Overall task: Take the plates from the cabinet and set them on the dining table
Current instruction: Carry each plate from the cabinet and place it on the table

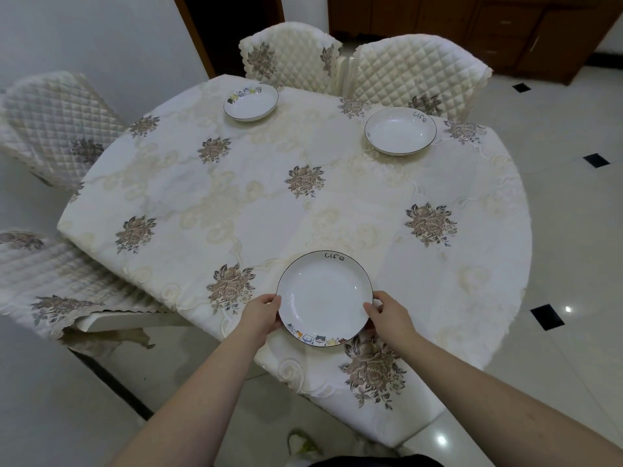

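Both hands hold the near plate [323,294] at the table's [236,203] near edge: the left hand [261,313] curls round its left rim, the right hand [387,313] pinches its right rim, thumb on top. The plate seems to rest on the cloth, though contact is hard to judge. Two more plates lie far across: one far left [251,102], one far right [400,130], before quilted chairs [414,69].

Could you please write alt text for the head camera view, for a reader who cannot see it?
Both hands, left hand and right hand, hold the near plate by its rim at the edge of the dining table. Two more plates, the far left plate and far right plate, sit before covered chairs.
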{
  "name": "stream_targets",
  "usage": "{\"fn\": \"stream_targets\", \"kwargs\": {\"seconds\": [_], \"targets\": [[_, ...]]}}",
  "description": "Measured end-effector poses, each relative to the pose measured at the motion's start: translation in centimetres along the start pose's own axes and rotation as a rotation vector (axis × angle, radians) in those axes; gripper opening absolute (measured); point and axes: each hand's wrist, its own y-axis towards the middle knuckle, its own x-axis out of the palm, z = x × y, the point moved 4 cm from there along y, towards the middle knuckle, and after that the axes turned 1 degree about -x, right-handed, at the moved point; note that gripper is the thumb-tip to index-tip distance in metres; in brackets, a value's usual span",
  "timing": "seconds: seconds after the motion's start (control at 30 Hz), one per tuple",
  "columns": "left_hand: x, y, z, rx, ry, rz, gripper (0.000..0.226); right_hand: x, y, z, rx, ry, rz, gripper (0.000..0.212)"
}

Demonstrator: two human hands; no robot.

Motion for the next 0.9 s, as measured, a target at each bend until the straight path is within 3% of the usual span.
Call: {"fn": "stream_targets", "kwargs": {"seconds": [0.13, 0.27, 0.37, 0.6, 0.73, 0.8, 0.9], "targets": [[0.1, -2.2, 0.1, -0.046, -0.009, -0.058, 0.019, -0.7, -0.3, 0.4, 0.044, 0.047, -0.118, 0.031], [-0.4, -4.4, 0.6, 0.048, 0.11, -0.047, 0.024, -1.5, -1.9, 0.3, 0.129, 0.223, -0.145, 0.026], [-1.4, -6.0, 0.9, 0.178, 0.25, -0.019, 0.026, -1.9, -3.4, -0.5, 0.113, 0.242, -0.134, 0.024], [-4.4, -9.4, 2.9, 0.642, 0.908, -0.044, 0.036, -0.6, -9.2, -2.8, 0.052, 0.267, -0.022, 0.021], [-6.4, -10.5, 3.6, 0.823, 1.267, 0.056, 0.056, 1.0, -12.6, -2.6, 0.035, 0.167, 0.023, 0.02], [-7.1, -10.9, 4.1, 0.93, 1.292, 0.118, 0.065, 1.7, -14.0, -2.2, 0.025, 0.074, 0.058, 0.02], [-6.8, -11.5, 3.9, 1.113, 1.314, 0.146, 0.054, 1.8, -16.6, -2.3, 0.0, -0.075, 0.127, 0.023]]}}
